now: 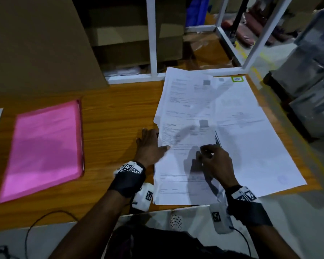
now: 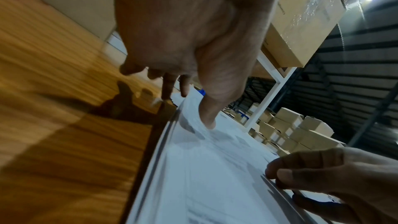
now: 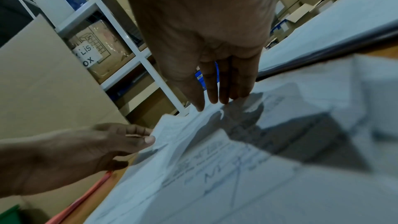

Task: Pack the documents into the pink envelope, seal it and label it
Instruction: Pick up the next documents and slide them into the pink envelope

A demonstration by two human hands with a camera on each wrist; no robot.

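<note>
The documents [image 1: 209, 131] lie fanned on the wooden table [image 1: 110, 113] at 2 o'clock from the pink envelope [image 1: 43, 146], which lies flat and well apart. Left hand [image 1: 150, 144]: fingers extended at the stack's left edge, thumb resting on the top sheet. Right hand [image 1: 216, 163]: fingers loosely curled over the sheets (grip cannot be determined)

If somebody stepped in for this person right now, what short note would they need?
Left hand: fingers flat at the left edge of the documents, thumb on top.
Right hand: fingers loosely curled over the stack, holding nothing clearly.
Pink envelope: flat on the table, off to the left, apart from the papers.
Done: nothing packed.
Left: gather the sheets, slide them in, seal, label.
</note>
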